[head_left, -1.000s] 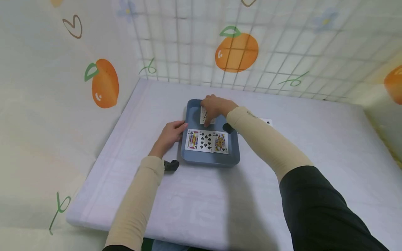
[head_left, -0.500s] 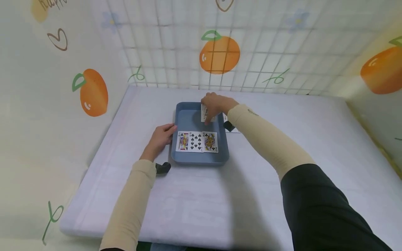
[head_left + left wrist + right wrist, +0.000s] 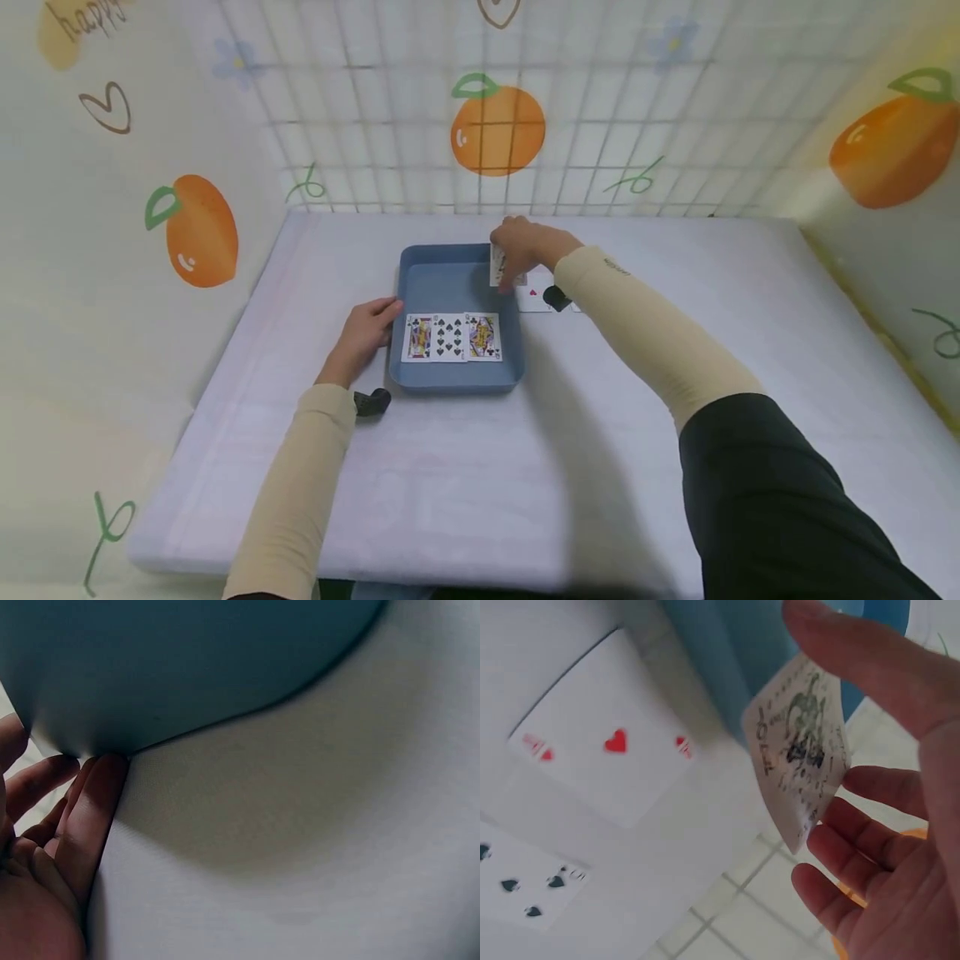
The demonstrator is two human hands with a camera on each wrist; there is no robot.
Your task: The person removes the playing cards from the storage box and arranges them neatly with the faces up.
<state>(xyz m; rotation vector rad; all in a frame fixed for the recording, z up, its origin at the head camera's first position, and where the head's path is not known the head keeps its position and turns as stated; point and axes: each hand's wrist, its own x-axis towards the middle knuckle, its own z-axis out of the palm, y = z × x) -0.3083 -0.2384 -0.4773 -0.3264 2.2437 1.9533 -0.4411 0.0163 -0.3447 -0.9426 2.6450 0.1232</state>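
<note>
Blue and shallow, the tray [image 3: 442, 283] sits on a white-covered table [image 3: 450, 500], with the person's left hand [image 3: 363, 333] touching its left side, fingers nearly straight. The right hand [image 3: 528, 246] pinches a playing card [image 3: 799, 754] (its dark printed figure is blurred) between thumb and fingers, at the tray's far right corner. Inside, a spade card [image 3: 449, 337] lies between two court cards [image 3: 417, 337]; the ace of hearts [image 3: 615, 740] lies on the table, just right of the tray.
</note>
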